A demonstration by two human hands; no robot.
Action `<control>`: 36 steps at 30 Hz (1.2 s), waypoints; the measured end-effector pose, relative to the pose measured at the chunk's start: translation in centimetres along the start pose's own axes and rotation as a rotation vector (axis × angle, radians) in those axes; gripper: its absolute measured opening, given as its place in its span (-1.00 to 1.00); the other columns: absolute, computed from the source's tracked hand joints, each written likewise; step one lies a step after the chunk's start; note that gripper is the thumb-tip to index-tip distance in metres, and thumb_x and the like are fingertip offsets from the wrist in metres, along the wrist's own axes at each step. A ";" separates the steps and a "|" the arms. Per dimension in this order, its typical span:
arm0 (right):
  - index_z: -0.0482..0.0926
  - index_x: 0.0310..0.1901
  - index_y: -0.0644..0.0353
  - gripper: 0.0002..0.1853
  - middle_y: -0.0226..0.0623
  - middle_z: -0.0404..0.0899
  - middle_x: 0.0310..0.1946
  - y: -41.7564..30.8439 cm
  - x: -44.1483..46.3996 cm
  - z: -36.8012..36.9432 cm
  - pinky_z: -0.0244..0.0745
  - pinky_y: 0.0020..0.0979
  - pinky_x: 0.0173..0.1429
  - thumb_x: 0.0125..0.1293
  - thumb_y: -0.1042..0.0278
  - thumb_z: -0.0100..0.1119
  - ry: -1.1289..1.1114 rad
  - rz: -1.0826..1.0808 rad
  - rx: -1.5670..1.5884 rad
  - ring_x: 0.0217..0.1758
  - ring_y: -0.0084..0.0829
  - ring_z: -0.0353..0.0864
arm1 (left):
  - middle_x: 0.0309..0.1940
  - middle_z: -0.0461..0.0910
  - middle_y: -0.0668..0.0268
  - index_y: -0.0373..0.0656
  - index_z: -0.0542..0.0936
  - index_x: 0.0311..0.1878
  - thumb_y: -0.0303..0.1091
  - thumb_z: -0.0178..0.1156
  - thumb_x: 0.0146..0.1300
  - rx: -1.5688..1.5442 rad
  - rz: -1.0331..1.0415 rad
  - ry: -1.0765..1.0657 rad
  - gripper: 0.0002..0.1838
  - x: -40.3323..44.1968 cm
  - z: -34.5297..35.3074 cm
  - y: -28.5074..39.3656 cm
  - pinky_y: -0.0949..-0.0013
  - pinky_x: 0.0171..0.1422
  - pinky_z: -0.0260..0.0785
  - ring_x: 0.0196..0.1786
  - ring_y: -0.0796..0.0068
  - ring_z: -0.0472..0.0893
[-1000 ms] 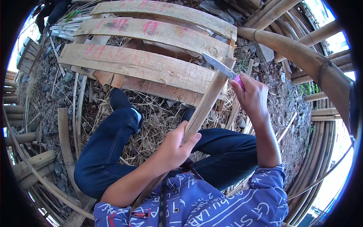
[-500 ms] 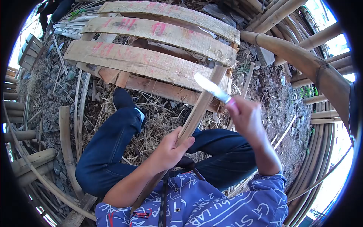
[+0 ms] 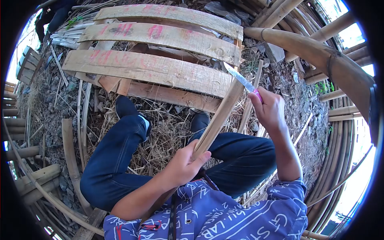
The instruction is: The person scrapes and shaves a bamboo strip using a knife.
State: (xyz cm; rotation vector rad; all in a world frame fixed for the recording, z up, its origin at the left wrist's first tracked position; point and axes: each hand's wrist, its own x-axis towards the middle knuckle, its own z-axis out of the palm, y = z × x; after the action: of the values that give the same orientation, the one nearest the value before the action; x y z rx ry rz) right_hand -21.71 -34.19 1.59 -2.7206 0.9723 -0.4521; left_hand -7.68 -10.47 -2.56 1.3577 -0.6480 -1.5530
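My left hand (image 3: 185, 165) is wrapped round a bamboo strip (image 3: 221, 114), which slants up and to the right from my lap. Its lower part runs under my forearm. In my right hand (image 3: 267, 107) is a knife (image 3: 241, 79) with a pink handle; the blade points up and left and lies at the far end of the strip. Whether its edge cuts into the strip or only touches it, I cannot tell. Just beyond the strip stands a low wooden slatted bench (image 3: 160, 72) with red marks on its boards.
A thick bamboo pole (image 3: 304, 45) crosses at the upper right. Split bamboo lengths (image 3: 69, 152) lie on the left, and straw (image 3: 160, 120) covers the ground between my feet. Another person's dark-clothed legs (image 3: 56, 20) show at the top left.
My right hand has moved the knife up and to the right, to the strip's far end. The strip's far end has shifted slightly right and down. My left hand keeps its grip.
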 end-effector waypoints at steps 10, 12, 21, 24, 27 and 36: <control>0.49 -0.52 0.22 -0.59 -0.40 0.28 -0.79 3.2 1.0 -2.6 0.12 -0.42 -0.60 0.44 0.12 -0.01 0.298 0.142 0.044 -0.74 -0.58 0.23 | -0.64 0.35 0.52 -0.25 0.32 0.16 -0.29 0.11 0.38 -0.160 -0.084 0.038 -0.62 0.3 -0.9 0.9 0.59 -0.72 0.13 -0.75 0.76 0.29; 0.50 -0.50 0.23 -0.61 -0.47 0.25 -0.79 1.0 0.3 -2.7 0.10 -0.43 -0.60 0.44 0.16 -0.01 0.243 0.108 0.157 -0.73 -0.62 0.19 | -0.66 0.35 0.49 -0.23 0.30 0.16 -0.29 0.12 0.37 -0.084 0.057 -0.030 -0.61 0.3 -0.8 0.5 0.58 -0.75 0.13 -0.79 0.73 0.28; 0.52 -0.48 0.17 -0.71 -0.18 0.49 -0.67 -5.3 -4.5 0.6 0.40 -0.23 -0.50 0.21 0.13 0.27 -0.132 -0.004 0.273 -0.61 -0.14 0.55 | -0.61 0.40 0.46 -0.22 0.45 -0.09 -0.21 0.22 0.31 0.073 0.120 0.152 -0.70 0.4 -0.1 -0.4 0.59 -0.68 0.21 -0.70 0.77 0.36; 0.46 -0.49 0.15 -0.64 -0.23 0.47 -0.66 -6.0 -5.0 1.2 0.40 -0.22 -0.52 0.21 0.04 0.26 -0.137 -0.092 0.244 -0.60 -0.15 0.54 | -0.59 0.43 0.43 -0.24 0.45 -0.13 -0.21 0.22 0.31 0.181 0.158 0.193 -0.71 0.3 -0.1 -0.3 0.55 -0.58 0.23 -0.61 0.78 0.36; 0.41 -0.51 0.13 -0.59 -0.26 0.47 -0.67 -6.3 -5.3 1.7 0.39 -0.23 -0.54 0.26 -0.03 0.19 -0.208 -0.134 0.145 -0.60 -0.18 0.55 | -0.58 0.45 0.38 -0.28 0.43 -0.15 -0.22 0.20 0.32 0.279 0.192 0.214 -0.71 0.1 0.1 -0.2 0.48 -0.48 0.25 -0.52 0.74 0.36; 0.42 -0.53 0.09 -0.55 -0.31 0.46 -0.69 -5.3 -4.9 1.0 0.35 -0.22 -0.61 0.26 -0.13 0.16 -0.182 -0.181 -0.048 -0.69 -0.22 0.51 | -0.60 0.50 0.02 -0.33 0.35 -0.23 -0.28 0.17 0.32 0.418 0.272 0.272 -0.70 0.2 0.7 0.1 0.24 -0.46 0.36 -0.52 0.16 0.60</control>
State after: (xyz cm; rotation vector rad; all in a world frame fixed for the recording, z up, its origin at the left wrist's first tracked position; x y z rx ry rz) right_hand -21.89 -26.94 1.23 -2.8455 0.7042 -0.2079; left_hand -8.34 -10.81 -2.35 1.6720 -0.9744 -1.0263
